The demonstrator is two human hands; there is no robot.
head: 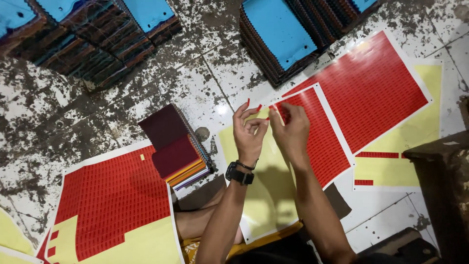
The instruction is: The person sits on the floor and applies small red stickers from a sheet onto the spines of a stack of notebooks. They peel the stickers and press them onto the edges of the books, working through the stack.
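My left hand and my right hand are raised together over a sheet of small red stickers on yellow backing. Small red stickers cling to the fingertips of the left hand. The right hand's fingers pinch at a small red sticker between the two hands. A black watch sits on my left wrist. To the left, a stack of fabric swatches with a dark maroon top lies on the floor.
A bigger red sticker sheet lies at the right, another at the lower left. Stacks of blue-topped fabric swatch books stand along the top. The floor is worn and speckled. A dark block sits at the right edge.
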